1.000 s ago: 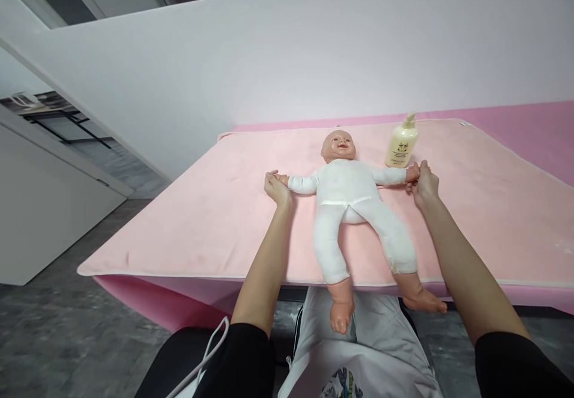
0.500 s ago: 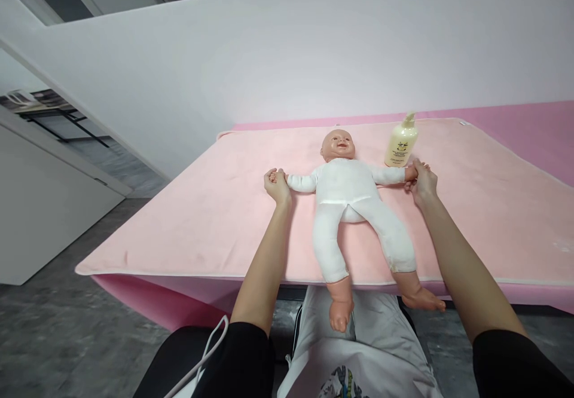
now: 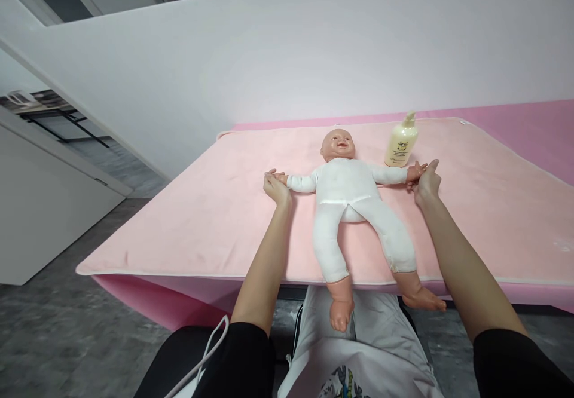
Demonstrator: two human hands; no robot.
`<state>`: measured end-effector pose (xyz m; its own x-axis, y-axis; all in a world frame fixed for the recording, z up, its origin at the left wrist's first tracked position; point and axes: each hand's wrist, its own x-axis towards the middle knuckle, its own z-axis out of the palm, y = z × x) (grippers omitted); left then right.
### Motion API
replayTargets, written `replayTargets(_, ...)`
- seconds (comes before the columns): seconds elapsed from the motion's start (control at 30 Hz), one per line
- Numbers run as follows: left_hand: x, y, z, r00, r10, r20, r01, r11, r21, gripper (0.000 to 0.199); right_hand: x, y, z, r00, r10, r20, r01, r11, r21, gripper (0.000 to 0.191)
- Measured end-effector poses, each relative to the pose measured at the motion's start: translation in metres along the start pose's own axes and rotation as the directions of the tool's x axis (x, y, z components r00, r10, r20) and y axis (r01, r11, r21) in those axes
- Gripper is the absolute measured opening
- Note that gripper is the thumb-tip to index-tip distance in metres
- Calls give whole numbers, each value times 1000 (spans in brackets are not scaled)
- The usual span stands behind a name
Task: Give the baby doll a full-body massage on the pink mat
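A baby doll (image 3: 344, 183) lies on its back with its arms stretched out sideways. It has a white cloth body and a bare plastic head, hands and feet. My left hand (image 3: 277, 191) is curled under the doll's hand on the left side, which rests in my fingers. Over on the right, my right hand (image 3: 428, 186) holds the doll's other hand from below, its thumb raised off the doll's palm. My fingertips are partly hidden beneath the doll's hands. Close beyond my right hand, a pale yellow pump bottle (image 3: 400, 144) stands upright.
A light pink blanket (image 3: 188, 219) covers the table, over a darker pink cloth (image 3: 529, 132). The doll's feet hang past the front edge above my lap. A white wall (image 3: 314, 51) rises behind the table. A white cable (image 3: 206, 356) runs by my left sleeve.
Both thumbs have lifted off the doll's hands, the right one now pointing up and away. More of the doll's palms and fingers shows. The doll's body and the bottle stay put.
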<state>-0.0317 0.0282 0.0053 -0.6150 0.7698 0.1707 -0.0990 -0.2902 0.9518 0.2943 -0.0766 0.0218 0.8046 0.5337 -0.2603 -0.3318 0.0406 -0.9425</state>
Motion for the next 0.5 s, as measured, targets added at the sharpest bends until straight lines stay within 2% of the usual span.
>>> replayTargets(0.17,-1,3,1,999,-37,1,37,999,-33,41,0,-1,-1,997,10,72,-16,997,80,61)
replayTargets(0.3,2,-1,1,1000,1,16,-1,1000,-12,16,-6,-2,0,995,-34,95,30,999,44,37)
replayTargets(0.5,3,-4,1,999,18,38,-18,1000,-6,15,-8,-1,1,995,-43,87,45,999,-25,27)
